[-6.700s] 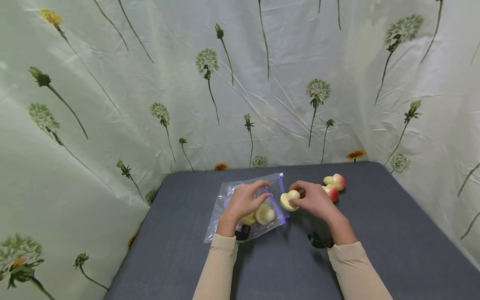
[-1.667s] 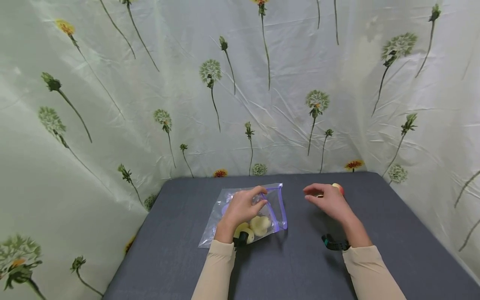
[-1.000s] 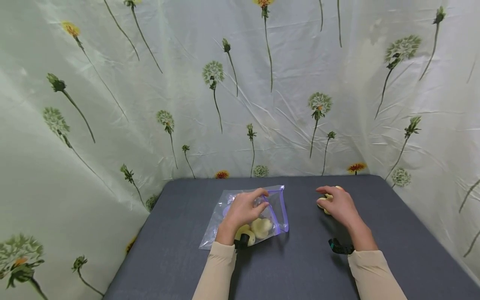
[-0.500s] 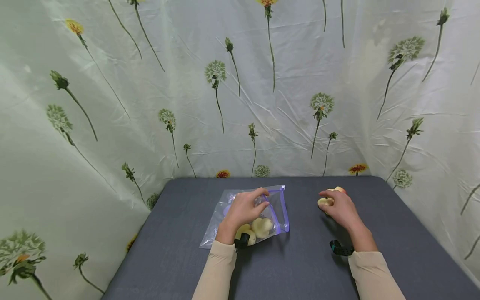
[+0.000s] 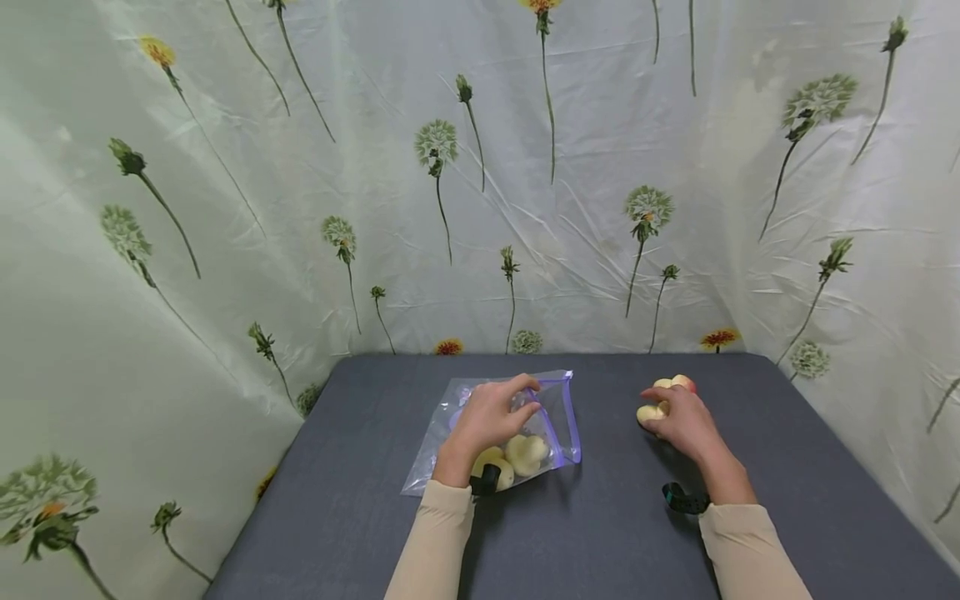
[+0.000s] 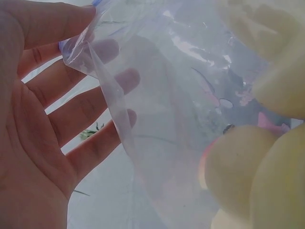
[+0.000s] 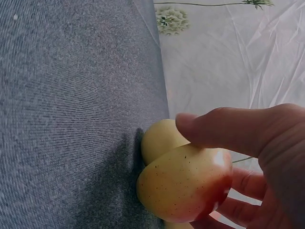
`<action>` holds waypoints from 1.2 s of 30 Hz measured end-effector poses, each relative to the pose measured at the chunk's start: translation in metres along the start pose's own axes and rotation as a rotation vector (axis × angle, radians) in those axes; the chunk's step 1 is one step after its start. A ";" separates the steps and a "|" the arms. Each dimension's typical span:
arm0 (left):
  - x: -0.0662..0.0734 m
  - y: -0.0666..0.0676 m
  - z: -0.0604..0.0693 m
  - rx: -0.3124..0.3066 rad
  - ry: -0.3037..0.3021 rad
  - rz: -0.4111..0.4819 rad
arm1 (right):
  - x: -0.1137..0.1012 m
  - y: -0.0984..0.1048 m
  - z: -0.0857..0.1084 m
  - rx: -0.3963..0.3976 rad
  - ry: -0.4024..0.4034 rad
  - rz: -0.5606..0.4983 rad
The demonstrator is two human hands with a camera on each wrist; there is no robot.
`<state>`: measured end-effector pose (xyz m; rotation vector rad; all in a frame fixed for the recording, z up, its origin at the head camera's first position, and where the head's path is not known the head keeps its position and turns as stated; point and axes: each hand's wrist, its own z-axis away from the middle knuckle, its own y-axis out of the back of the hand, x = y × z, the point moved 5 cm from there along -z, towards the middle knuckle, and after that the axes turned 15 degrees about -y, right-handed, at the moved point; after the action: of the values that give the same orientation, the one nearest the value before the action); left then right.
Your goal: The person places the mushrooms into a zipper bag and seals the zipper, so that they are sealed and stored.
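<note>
My left hand [image 5: 483,421] pinches the mouth of a clear zip bag [image 5: 435,454] with a purple zip strip. In the left wrist view, the thumb lies on the bag's [image 6: 162,129] edge and the other fingers spread behind the film. Pale yellow pears [image 5: 527,454] lie inside; the forearm hides part of the bag. To the right, my right hand [image 5: 686,421] grips a yellow pear [image 5: 649,413] at the table. The right wrist view shows the thumb across this red-blushed, speckled pear [image 7: 183,181], fingers curled behind it.
Just behind the gripped pear sits another red-blushed pear [image 5: 682,382], partly hidden by the right hand. The dark grey table [image 5: 570,533] ends at a white curtain [image 5: 480,208] printed with dandelions, at the back and sides.
Earlier my right hand held a pear at the bag's mouth; that pear is now in the bag. The right hand has moved right and closed on another pear. The left hand keeps its place.
</note>
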<state>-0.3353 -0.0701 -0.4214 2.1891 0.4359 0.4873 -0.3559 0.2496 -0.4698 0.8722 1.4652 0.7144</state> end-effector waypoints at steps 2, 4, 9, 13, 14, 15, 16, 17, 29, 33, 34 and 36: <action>0.001 0.000 0.000 0.003 -0.003 -0.003 | 0.002 -0.002 0.000 -0.018 -0.013 0.013; 0.001 0.001 -0.001 0.005 -0.005 -0.001 | 0.002 -0.003 0.000 -0.029 -0.016 0.028; 0.003 0.002 -0.002 -0.002 -0.007 0.010 | 0.001 -0.007 -0.001 -0.050 0.002 0.061; 0.004 0.002 -0.002 -0.010 -0.001 0.015 | 0.002 -0.010 -0.002 -0.063 0.010 0.083; 0.004 0.002 -0.002 -0.010 -0.001 0.014 | 0.002 -0.011 -0.003 -0.062 0.007 0.087; 0.004 0.002 -0.002 -0.011 -0.001 0.012 | 0.003 -0.011 -0.003 -0.061 0.008 0.091; 0.003 0.002 -0.001 -0.010 -0.002 0.010 | 0.003 -0.011 -0.003 -0.060 0.006 0.092; 0.003 0.002 -0.001 -0.008 -0.003 0.010 | 0.003 -0.011 -0.003 -0.061 0.006 0.095; 0.003 0.000 0.000 -0.022 0.017 0.025 | -0.003 -0.011 0.002 -0.054 0.016 0.074; 0.002 0.000 0.000 -0.017 0.011 0.025 | -0.003 -0.012 0.002 -0.041 0.010 0.066; 0.003 0.000 0.000 -0.015 0.007 0.024 | -0.003 -0.012 0.002 -0.040 0.005 0.064; 0.003 0.000 -0.001 -0.009 0.000 0.024 | -0.003 -0.013 0.001 -0.033 -0.008 0.063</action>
<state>-0.3333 -0.0684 -0.4205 2.1875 0.4068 0.5022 -0.3561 0.2405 -0.4795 0.8978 1.4205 0.7788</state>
